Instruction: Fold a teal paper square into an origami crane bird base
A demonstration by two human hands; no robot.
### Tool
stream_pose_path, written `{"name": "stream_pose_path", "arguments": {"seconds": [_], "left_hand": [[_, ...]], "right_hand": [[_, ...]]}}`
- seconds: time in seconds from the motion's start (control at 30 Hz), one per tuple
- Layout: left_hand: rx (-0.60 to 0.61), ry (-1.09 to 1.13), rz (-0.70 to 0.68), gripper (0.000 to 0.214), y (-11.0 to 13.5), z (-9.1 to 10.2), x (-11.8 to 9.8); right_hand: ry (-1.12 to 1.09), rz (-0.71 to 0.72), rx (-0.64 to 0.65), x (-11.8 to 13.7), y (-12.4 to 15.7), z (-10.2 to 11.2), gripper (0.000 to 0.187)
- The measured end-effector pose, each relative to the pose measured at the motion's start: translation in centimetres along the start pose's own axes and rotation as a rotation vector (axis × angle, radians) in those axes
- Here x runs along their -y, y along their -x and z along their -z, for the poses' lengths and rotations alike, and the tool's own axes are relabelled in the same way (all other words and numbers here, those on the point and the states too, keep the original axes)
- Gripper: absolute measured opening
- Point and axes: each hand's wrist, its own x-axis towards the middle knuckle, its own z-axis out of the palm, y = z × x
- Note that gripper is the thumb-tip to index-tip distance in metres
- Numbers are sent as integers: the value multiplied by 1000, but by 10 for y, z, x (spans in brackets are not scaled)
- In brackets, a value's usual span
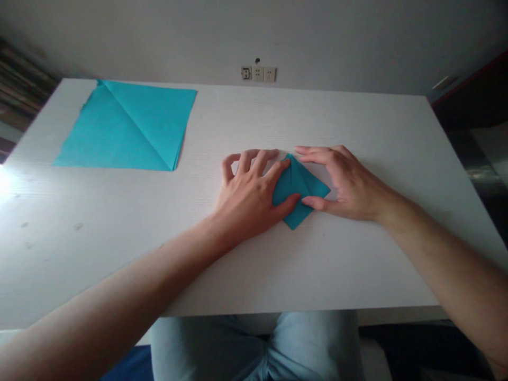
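Note:
A small folded piece of turquoise paper (296,182) lies on the white table (222,275), its outline roughly a diamond with crease lines meeting near the top corner. My left hand (254,188) rests over its left side, thumb and index finger apart and pressing on the paper; that side is hidden beneath the hand. From the right, my right hand (341,182) reaches in with thumb and fingers spread. Its thumb tip touches the paper's lower right part, while its fingertips are close to the top corner.
Larger turquoise sheets (130,127) with a diagonal crease and a ragged left edge lie at the table's back left. Behind the table, a wall carries sockets (257,73). My legs (254,346) are under the front edge.

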Motion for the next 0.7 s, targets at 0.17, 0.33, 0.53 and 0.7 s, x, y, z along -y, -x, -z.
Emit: {"name": "stream_pose_path", "arguments": {"seconds": [0.17,0.33,0.53,0.7], "left_hand": [[21,-85,24,71,1,0,-3],[21,-120,-1,65,2,1,-6],[21,-163,-7,63,3,0,-7],[25,-82,9,67,1,2,-3]], "right_hand": [[27,-9,31,0,-1,0,71],[71,0,58,1,-1,1,70],[73,-33,73,1,-1,-1,69],[61,-42,70,3,-2,-3,71]]}}
